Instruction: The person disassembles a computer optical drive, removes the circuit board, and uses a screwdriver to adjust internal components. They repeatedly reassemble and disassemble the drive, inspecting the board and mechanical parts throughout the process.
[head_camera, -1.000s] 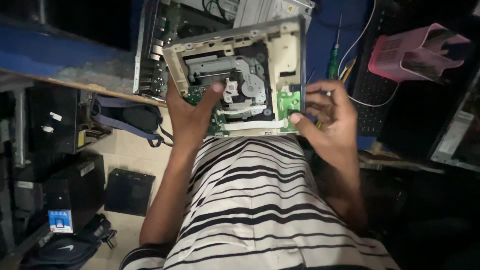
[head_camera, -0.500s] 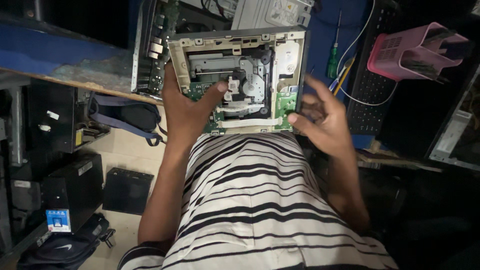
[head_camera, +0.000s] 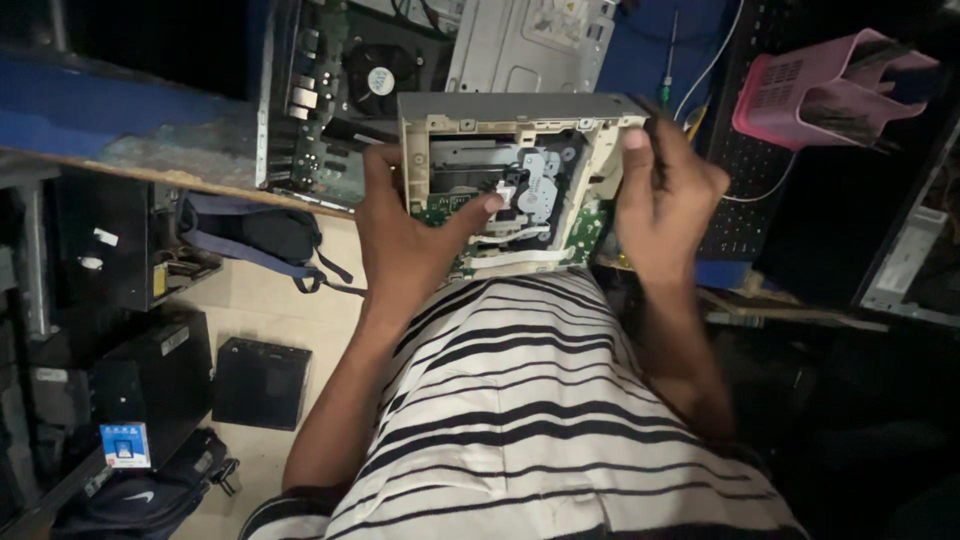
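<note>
Two hands grasp one opened optical drive (head_camera: 515, 180): left hand (head_camera: 405, 245) at 8 o'clock, right hand (head_camera: 665, 195) at 3; tilted chassis may slip, loosening parts

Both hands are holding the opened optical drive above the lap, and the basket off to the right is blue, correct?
Not quite. The basket on the right is pink, not blue, as the head view shows. The rest holds: the left hand and right hand both grip the opened optical drive above the lap.
</note>
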